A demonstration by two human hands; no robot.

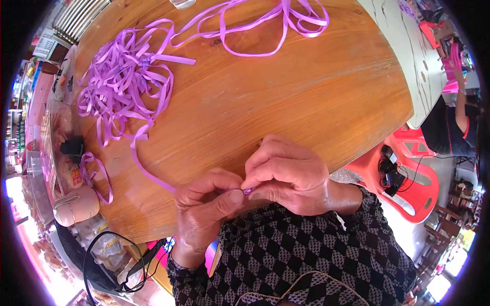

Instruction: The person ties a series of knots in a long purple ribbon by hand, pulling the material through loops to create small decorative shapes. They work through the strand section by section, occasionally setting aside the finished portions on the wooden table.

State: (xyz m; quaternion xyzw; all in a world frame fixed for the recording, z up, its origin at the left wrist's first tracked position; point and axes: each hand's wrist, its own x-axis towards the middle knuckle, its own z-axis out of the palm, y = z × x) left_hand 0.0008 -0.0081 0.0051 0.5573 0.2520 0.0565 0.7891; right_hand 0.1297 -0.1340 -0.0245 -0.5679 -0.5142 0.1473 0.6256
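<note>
Close together at the table's near edge, my two hands pinch a purple ribbon (pixel 248 192) between their fingertips. My left hand (pixel 206 201) is closed, and a length of the same ribbon runs from behind it up toward the far left. My right hand (pixel 288 176) is closed too, with thumb and fingers meeting at the small bit of ribbon. Most of what lies between the fingertips is hidden. A big tangled heap of purple ribbon (pixel 120 76) rests at the far left of the wooden table (pixel 286 97).
Loose ribbon loops (pixel 278 51) lie along the far side. A pink thread cone (pixel 76 206), plastic bags and black cables (pixel 135 290) crowd the left edge. At right stand red plastic chairs (pixel 426 199), one bearing a black adapter (pixel 390 176). Another person (pixel 444 125) is beyond a white marbled table (pixel 416 61).
</note>
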